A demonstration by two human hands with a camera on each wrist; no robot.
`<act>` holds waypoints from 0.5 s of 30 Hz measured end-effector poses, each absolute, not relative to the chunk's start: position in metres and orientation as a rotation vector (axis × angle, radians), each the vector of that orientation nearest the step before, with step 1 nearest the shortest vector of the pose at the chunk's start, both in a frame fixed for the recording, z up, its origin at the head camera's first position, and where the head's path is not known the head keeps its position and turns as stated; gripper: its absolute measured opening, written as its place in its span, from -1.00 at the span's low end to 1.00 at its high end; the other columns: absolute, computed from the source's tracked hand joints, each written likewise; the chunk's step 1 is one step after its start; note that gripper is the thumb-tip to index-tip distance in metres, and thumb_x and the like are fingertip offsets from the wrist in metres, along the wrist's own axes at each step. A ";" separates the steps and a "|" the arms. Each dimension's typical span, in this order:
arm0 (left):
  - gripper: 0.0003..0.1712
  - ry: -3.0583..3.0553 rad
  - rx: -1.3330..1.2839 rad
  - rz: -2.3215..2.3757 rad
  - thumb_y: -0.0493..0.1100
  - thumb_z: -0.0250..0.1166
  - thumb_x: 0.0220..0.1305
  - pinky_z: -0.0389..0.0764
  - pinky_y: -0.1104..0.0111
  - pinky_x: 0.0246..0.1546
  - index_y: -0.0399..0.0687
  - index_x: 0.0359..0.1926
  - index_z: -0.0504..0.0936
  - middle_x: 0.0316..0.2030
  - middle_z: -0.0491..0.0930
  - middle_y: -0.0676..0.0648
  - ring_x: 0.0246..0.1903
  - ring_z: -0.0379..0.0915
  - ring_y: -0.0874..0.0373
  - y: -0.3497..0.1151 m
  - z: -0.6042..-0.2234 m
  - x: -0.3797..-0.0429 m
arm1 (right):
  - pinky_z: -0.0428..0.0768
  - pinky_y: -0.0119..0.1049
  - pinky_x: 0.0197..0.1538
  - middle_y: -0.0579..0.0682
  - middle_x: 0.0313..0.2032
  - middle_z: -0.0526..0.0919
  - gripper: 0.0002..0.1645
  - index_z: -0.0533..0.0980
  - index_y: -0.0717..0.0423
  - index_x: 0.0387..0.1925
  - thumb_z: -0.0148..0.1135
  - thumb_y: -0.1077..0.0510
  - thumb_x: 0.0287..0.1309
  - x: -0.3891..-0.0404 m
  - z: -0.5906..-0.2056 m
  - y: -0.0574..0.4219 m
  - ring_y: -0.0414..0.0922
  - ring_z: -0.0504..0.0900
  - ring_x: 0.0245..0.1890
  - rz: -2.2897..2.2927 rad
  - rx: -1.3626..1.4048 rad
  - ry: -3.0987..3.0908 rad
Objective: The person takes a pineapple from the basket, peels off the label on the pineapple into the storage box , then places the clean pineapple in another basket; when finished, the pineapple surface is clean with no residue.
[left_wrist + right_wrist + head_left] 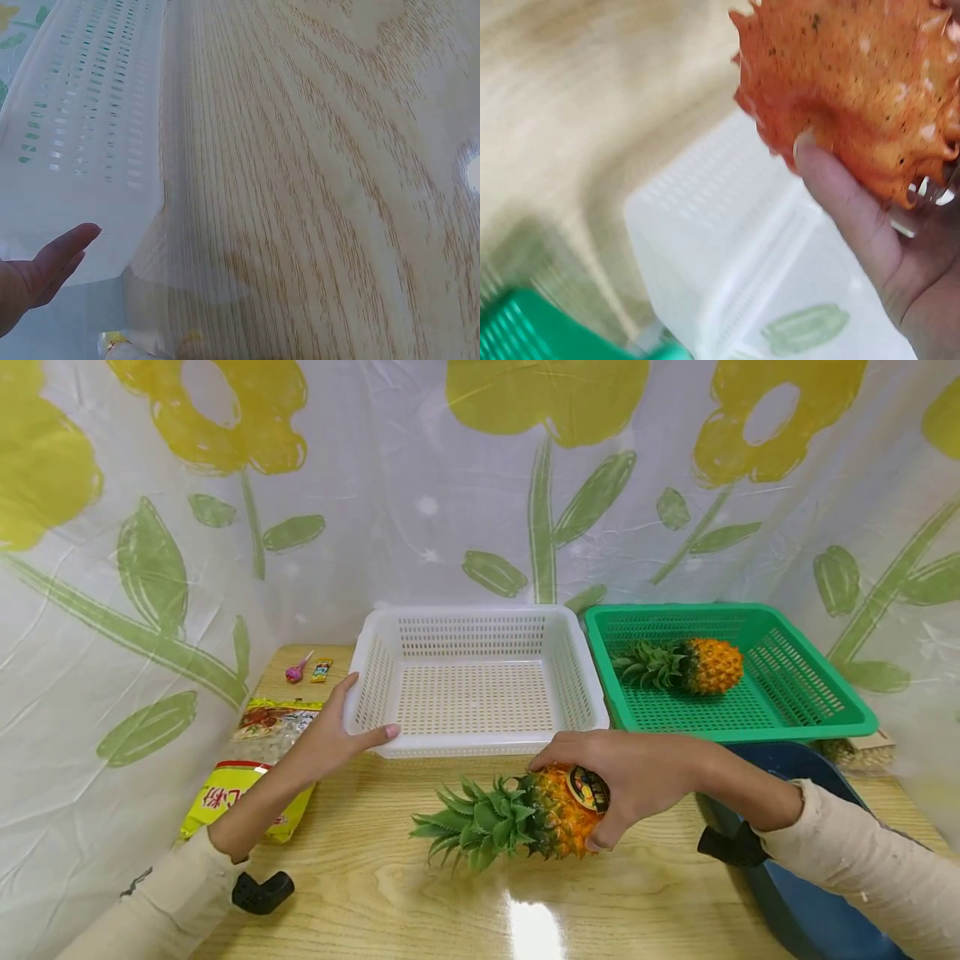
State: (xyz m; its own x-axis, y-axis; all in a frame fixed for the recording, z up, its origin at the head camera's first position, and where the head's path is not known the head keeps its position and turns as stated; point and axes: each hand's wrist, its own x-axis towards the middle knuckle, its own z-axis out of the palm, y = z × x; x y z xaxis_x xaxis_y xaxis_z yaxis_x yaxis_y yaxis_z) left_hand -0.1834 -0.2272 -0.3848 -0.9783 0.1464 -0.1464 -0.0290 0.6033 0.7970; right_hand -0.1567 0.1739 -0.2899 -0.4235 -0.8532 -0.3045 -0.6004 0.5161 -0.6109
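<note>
A pineapple (562,802) with a dark round label and green leafy crown is in my right hand (630,777), in front of the white basket. Its crown points left, and my thumb and fingers grip the orange body. In the right wrist view, my thumb presses the spiny orange end of the pineapple (855,97). My left hand (337,727) touches the front left corner of the white plastic basket (480,745), thumb along the front rim and fingers at the left side. The left wrist view shows straight fingers beside the basket wall (90,187).
A second pineapple (712,667) lies in the green basket (795,732) at the right. A dark blue tub (810,902) stands under my right forearm. At the left are a yellow bag (255,768), a pink lollipop (295,673) and a small packet (321,671). A flowered curtain surrounds the table.
</note>
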 end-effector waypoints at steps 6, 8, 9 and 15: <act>0.38 2.633 0.101 1.320 0.28 0.41 0.18 0.41 -0.25 0.21 0.06 0.61 -0.42 0.39 0.20 -0.46 0.30 0.31 -0.38 -0.227 -0.385 -0.184 | 0.61 -0.35 -0.02 -0.21 0.16 0.45 -0.02 0.33 -0.12 0.40 0.52 -0.08 -0.09 -0.146 -0.311 0.170 -0.29 0.53 -0.03 -0.565 -1.183 2.271; 0.38 2.634 0.106 1.325 0.28 0.41 0.18 0.42 -0.25 0.20 0.06 0.61 -0.41 0.38 0.21 -0.46 0.29 0.32 -0.37 -0.227 -0.385 -0.184 | 0.60 -0.36 -0.06 -0.20 0.13 0.46 -0.02 0.34 -0.10 0.39 0.52 -0.05 -0.13 -0.144 -0.317 0.168 -0.28 0.53 -0.06 -0.552 -1.173 2.311; 0.37 2.632 0.108 1.328 0.27 0.41 0.19 0.42 -0.25 0.20 0.06 0.61 -0.42 0.38 0.21 -0.46 0.29 0.32 -0.37 -0.227 -0.385 -0.184 | 0.60 -0.35 -0.06 -0.20 0.14 0.47 -0.02 0.35 -0.09 0.38 0.52 -0.06 -0.14 -0.143 -0.320 0.168 -0.26 0.52 -0.04 -0.533 -1.169 2.335; 0.37 2.627 0.119 1.341 0.26 0.42 0.19 0.41 -0.25 0.21 0.04 0.61 -0.41 0.39 0.21 -0.46 0.30 0.31 -0.38 -0.227 -0.385 -0.184 | 0.58 -0.26 -0.08 -0.13 0.18 0.47 0.00 0.37 -0.11 0.38 0.54 -0.08 -0.17 -0.136 -0.339 0.162 -0.17 0.49 0.03 -0.461 -1.092 2.437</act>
State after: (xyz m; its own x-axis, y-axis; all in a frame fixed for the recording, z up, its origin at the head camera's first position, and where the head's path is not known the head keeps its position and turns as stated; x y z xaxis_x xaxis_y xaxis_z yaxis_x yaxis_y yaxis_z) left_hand -0.1839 -0.2267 -0.3848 -0.9788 0.1567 -0.1316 -0.0146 0.5877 0.8089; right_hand -0.1359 0.1624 -0.3391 -0.5983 -0.7627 -0.2456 -0.6203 0.6349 -0.4606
